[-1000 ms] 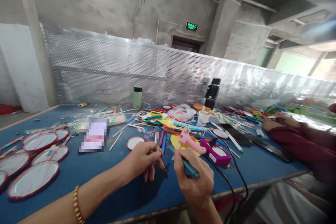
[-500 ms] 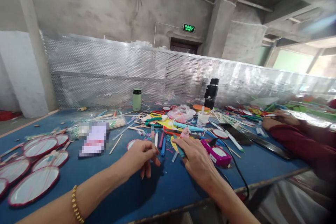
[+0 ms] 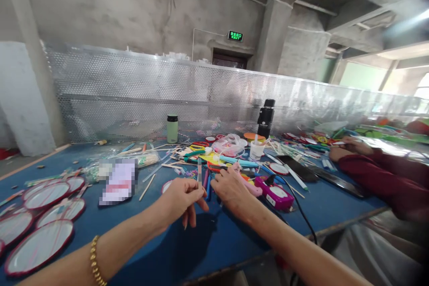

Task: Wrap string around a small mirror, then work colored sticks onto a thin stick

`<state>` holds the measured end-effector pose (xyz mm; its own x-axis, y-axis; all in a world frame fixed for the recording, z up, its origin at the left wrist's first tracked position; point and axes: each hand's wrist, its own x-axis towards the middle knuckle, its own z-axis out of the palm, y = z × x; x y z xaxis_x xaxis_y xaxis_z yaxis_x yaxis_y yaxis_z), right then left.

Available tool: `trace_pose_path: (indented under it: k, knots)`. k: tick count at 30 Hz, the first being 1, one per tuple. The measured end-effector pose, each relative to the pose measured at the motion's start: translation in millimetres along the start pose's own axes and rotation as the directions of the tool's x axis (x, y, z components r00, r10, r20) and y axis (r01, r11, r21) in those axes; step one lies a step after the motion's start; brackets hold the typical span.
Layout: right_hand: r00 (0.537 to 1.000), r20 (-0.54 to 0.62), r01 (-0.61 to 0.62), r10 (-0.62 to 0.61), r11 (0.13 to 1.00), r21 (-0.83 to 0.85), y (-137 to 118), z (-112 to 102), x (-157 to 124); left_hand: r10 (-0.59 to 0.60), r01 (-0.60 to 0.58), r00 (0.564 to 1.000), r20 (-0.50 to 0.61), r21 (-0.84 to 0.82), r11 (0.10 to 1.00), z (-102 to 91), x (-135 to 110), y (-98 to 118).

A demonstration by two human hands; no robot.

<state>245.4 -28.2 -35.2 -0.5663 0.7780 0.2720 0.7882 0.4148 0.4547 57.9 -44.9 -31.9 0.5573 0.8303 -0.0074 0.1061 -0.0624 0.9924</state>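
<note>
My left hand [image 3: 182, 199] pinches a thin flat strip [image 3: 199, 174], pale with a greyish-pink part, upright between thumb and forefinger. The other fingers hang loosely below. To its right, my right hand [image 3: 234, 194] is lowered over the table with its fingers bent downward and closed. Whatever lies in its fingertips is hidden. Right by those fingertips are a blue pen [image 3: 208, 187] and a purple pen [image 3: 205, 178]. A pink object [image 3: 252, 187] shows partly from behind the right hand. A round red-rimmed disc [image 3: 166, 186] lies partly behind my left hand.
Several red-rimmed discs [image 3: 40, 246] lie at the left by a phone [image 3: 119, 183]. A purple box [image 3: 276, 194] with a black cable stands right. Behind are a green bottle [image 3: 172, 129], a black flask [image 3: 266, 118] and a white cup [image 3: 257, 150]. A co-worker's sleeve [image 3: 368, 178] reaches in.
My right hand has moved left, from a yellow and teal item to the pens, and its fingers have closed. My left hand keeps its strip. The view has shifted slightly.
</note>
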Motion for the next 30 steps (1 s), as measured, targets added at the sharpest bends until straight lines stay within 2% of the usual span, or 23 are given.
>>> trace_pose_path:
  k: [4,8,9,10,11,13,17,19,23,27,30]
  knots:
    - [1.000,0.000,-0.011,0.011,1.000,-0.005,0.2,4.3,1.3,-0.012,0.012,1.000,0.004,-0.058,0.998,-4.3,2.8,-16.4]
    - [0.999,-0.032,-0.007,0.008,1.000,0.022,-0.4,-13.2,0.2,-0.013,0.015,1.000,0.026,-0.102,0.995,-4.3,-0.4,-16.5]
    - [0.998,-0.054,-0.011,0.014,0.999,0.053,-1.8,-20.5,-0.1,-0.001,0.004,1.000,0.022,-0.119,0.993,-3.6,-1.6,-14.6]
    - [0.995,-0.089,-0.019,0.036,0.982,0.188,-3.6,-28.0,-0.3,0.009,-0.008,1.000,0.010,-0.137,0.991,-2.8,-2.6,-12.5]
    - [0.991,-0.113,-0.032,0.075,0.938,0.345,-5.8,-35.1,-0.5,0.018,-0.020,1.000,-0.012,-0.151,0.988,-2.1,-3.6,-10.3]
    - [0.981,-0.125,-0.041,0.148,0.788,0.614,-10.7,-45.8,0.0,0.051,-0.063,0.996,-0.076,-0.163,0.985,-1.1,-4.8,-6.5]
    - [0.986,-0.055,-0.025,0.157,0.468,0.883,-19.4,-44.6,4.0,0.079,-0.095,0.985,-0.153,-0.100,0.990,-1.6,-3.7,-5.5]
    - [0.983,-0.034,-0.026,0.180,0.325,0.946,-22.6,-35.1,6.5,0.063,-0.070,0.984,-0.164,-0.037,0.997,-2.5,-1.7,-7.8]
    - [0.964,0.026,-0.058,0.264,0.111,0.992,-27.2,-18.7,10.4,0.110,-0.075,0.968,-0.224,0.160,0.984,-4.0,2.5,-8.2]
    - [0.925,0.119,-0.089,0.362,-0.098,0.991,-28.1,-17.7,10.9,0.216,-0.131,0.941,-0.261,0.307,0.943,0.1,6.1,1.7]
    - [0.886,0.188,-0.076,0.424,-0.268,0.961,-25.8,-19.7,9.1,0.206,-0.105,0.942,-0.264,0.353,0.930,6.1,7.7,8.3]
